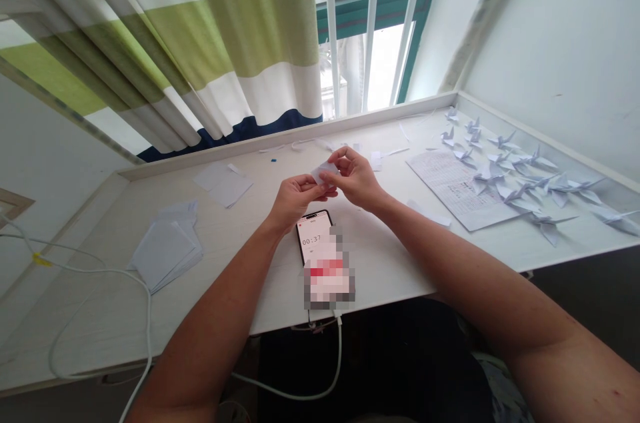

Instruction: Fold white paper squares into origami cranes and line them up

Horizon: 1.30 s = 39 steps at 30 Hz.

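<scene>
A small folded piece of white paper point(324, 173) is held up between both hands, above the middle of the white desk point(380, 249). My left hand point(295, 199) grips its lower left side between thumb and fingers. On the other side, my right hand point(354, 176) pinches it, the thumb lying across its face and the fingers curled at the top edge. Just below the hands lies a phone point(315, 236) with a timer on its lit screen, partly blurred out. How the paper's folds run is too small to make out.
Several folded paper cranes point(500, 159) stand at the right, some on a written sheet point(435, 186). Stacked paper squares point(165, 249) and loose sheets point(225, 184) lie at the left. Paper strips point(300, 144) are scattered at the back. A white cable point(149, 316) crosses the left side.
</scene>
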Motion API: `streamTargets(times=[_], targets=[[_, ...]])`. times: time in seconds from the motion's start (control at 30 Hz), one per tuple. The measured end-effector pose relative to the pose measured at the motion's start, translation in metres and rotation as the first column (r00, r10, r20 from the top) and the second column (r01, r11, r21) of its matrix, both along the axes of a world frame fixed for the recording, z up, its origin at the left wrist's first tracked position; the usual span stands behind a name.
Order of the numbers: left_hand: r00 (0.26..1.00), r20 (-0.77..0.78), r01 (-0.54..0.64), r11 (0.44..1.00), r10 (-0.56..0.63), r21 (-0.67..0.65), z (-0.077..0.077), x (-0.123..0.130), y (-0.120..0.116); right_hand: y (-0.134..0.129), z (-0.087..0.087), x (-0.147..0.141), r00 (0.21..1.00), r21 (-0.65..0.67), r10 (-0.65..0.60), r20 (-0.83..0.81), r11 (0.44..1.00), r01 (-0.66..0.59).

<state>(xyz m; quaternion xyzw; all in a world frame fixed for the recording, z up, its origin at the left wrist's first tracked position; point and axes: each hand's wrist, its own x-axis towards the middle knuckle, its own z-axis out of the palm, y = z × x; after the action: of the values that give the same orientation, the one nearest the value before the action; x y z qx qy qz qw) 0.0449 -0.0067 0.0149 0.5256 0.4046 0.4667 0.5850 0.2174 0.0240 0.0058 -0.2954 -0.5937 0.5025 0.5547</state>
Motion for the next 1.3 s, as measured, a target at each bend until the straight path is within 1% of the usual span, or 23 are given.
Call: streamTargets(times=[0.2,0.33,0.43,0.53,0.63,0.77,0.97,1.13,1.3], targets=[[1.0,-0.003,0.0,1.0,0.0,-0.006,0.0,0.001,0.0,-0.002,0.003,0.0,0.999,-0.034,0.04,-0.016,0.999,-0.041],[0.999,0.036,-0.034,0.999,0.035,-0.018,0.001,0.0,0.0,-0.002,0.008,0.004,0.996,-0.043,0.079,-0.04,0.996,-0.081],[0.996,0.072,-0.05,0.998,0.052,-0.028,0.001,-0.001,0.001,-0.001,0.009,0.007,0.998,-0.022,0.061,-0.014,0.998,-0.061],[0.995,0.087,-0.035,0.999,0.038,-0.037,0.003,-0.003,0.001,0.0,0.007,0.006,0.999,-0.001,0.031,0.033,1.0,-0.031],[0.998,0.063,-0.011,0.999,0.013,-0.037,0.004,-0.004,0.001,0.002,0.003,0.004,0.999,0.006,-0.002,0.037,1.0,0.002],[1.0,0.022,0.008,1.0,-0.007,-0.023,0.005,-0.006,0.001,0.003,0.002,0.004,1.0,0.007,-0.007,0.017,1.0,0.007],[0.999,0.01,0.04,0.999,-0.04,-0.025,0.003,-0.009,0.003,0.005,0.001,0.004,0.999,0.012,-0.028,0.041,1.0,0.028],[0.998,-0.039,0.042,0.999,-0.041,0.024,0.001,-0.01,0.003,0.005,0.0,0.003,0.998,0.016,-0.032,0.057,0.999,0.032],[0.998,-0.041,0.047,0.999,-0.047,0.003,0.003,-0.01,0.002,0.005,0.001,0.005,0.997,0.019,-0.036,0.066,0.999,0.035]])
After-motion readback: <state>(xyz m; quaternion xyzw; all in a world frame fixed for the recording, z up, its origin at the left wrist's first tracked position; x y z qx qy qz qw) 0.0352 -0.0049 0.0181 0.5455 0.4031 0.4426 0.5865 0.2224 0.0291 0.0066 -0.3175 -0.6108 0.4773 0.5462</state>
